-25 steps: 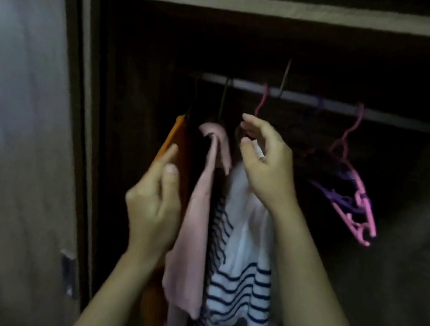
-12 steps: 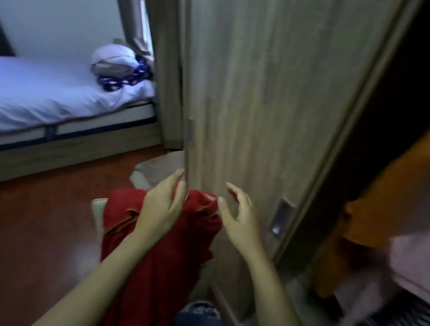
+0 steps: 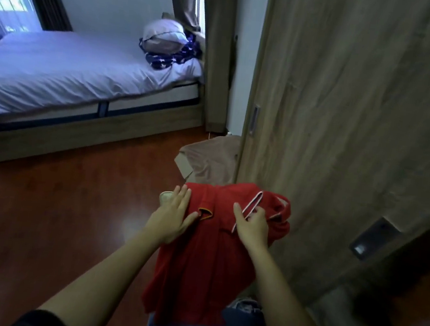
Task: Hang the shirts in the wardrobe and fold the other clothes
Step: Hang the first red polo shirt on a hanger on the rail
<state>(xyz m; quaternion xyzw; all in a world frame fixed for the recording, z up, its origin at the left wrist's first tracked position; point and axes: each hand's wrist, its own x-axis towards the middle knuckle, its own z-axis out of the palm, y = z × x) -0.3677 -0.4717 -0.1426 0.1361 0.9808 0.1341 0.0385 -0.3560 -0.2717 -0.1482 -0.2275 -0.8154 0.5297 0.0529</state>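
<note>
The hanger [image 3: 252, 204] lies on the shirt [image 3: 206, 255], before the wardrobe door [image 3: 348, 111].

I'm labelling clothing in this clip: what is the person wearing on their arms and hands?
The left hand and right hand are bare: no gloves, rings or watch visible. Both forearms are uncovered. A black sleeve shows at the frame's bottom edge on the left arm; no sleeve is in view on the right.

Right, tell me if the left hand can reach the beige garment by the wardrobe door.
Probably yes: the left hand lies flat on the red shirt, holding nothing; the beige garment lies uncovered just beyond, nothing between. The right hand grips a hanger.
</note>
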